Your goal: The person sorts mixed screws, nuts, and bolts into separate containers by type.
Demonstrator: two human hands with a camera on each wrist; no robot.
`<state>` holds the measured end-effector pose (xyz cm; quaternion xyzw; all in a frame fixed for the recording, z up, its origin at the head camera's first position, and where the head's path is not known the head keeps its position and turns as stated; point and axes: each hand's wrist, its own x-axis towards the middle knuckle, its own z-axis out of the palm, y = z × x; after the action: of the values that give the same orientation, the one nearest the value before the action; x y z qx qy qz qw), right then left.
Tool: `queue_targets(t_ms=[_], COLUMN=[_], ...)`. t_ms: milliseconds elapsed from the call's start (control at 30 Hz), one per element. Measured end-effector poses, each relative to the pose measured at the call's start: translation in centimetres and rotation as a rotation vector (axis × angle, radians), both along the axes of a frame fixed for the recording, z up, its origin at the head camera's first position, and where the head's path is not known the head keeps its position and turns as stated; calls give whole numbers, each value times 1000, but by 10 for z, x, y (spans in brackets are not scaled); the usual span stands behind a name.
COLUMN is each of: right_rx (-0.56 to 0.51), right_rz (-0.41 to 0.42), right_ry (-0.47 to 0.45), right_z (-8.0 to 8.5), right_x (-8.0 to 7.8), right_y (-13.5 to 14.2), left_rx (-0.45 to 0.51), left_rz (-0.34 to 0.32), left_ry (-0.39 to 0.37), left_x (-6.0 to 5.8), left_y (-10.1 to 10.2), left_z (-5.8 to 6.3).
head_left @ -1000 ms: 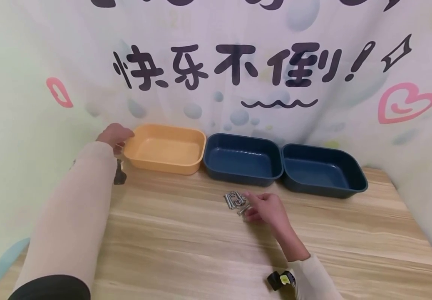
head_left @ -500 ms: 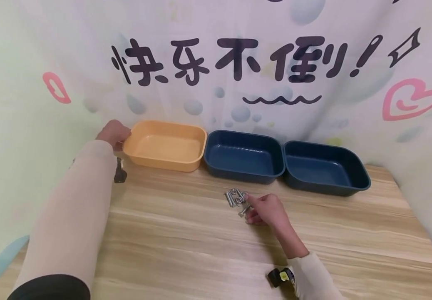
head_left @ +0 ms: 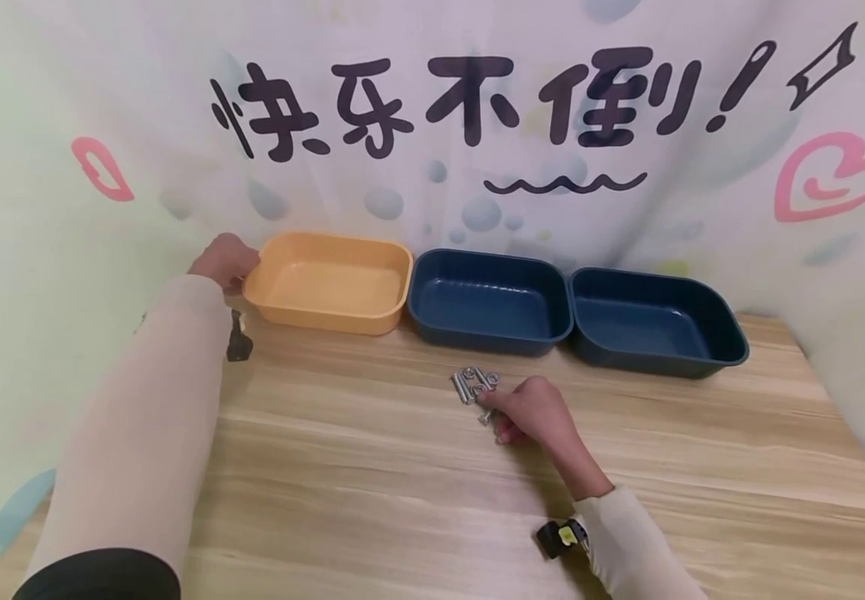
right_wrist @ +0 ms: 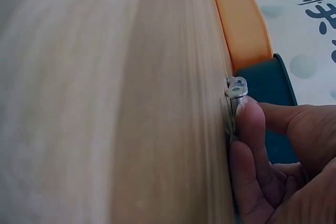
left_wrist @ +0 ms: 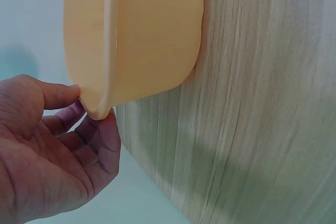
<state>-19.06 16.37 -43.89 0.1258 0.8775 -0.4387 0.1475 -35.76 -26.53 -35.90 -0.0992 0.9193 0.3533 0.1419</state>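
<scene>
My left hand (head_left: 224, 261) grips the left end of a yellow-orange plastic bin (head_left: 327, 321). In the left wrist view the thumb and fingers (left_wrist: 109, 137) pinch the bin's rim (left_wrist: 108, 40). Over the table, my right hand (head_left: 541, 414) pinches a metal bolt (head_left: 486, 418) between thumb and fingers. The bolt's head (right_wrist: 238, 86) shows past the fingertips in the right wrist view; most of its shank is hidden. Just beyond those fingertips lies a small cluster of bolts and nuts (head_left: 463, 387), partly covered by the hand.
Two dark blue bins, a middle one (head_left: 488, 337) and a right one (head_left: 657, 360), stand in a row beside the yellow one. Nothing is seen inside any of the bins. Behind them hangs a printed cloth (head_left: 372, 187). The wooden table (head_left: 372, 500) reaches toward me.
The right hand's fingertip has shifted slightly left over the cluster, and the bolt it pinches shows less. The left hand stays on the bin's rim. The head view has tilted down slightly.
</scene>
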Motion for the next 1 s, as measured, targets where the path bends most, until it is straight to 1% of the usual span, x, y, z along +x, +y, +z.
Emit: queue_targets(t_ms=[167, 367, 533, 700, 800, 867, 1000], right_rx=[-22, -54, -67, -84, -104, -132, -231], right_rz=[-1, -20, -29, -37, -49, -59, -80], right_ry=[-4, -12, -23, -14, 12, 26, 19], right_z=[1, 1, 2, 6, 10, 14, 23], right_x=[-1, 0, 0, -1, -3, -4, -8], right_y=[0, 0, 2, 2, 1, -1, -8], left_rx=[8, -27, -28, -65, -60, -48, -19], left_rz=[20, 33, 39, 18, 7, -1, 2], left_ry=[16, 12, 24, 9, 2, 3, 4], left_x=[2, 4, 2, 1, 3, 3, 3], left_y=[2, 6, 6, 4, 5, 5, 3], left_z=[2, 4, 3, 2, 3, 4, 3])
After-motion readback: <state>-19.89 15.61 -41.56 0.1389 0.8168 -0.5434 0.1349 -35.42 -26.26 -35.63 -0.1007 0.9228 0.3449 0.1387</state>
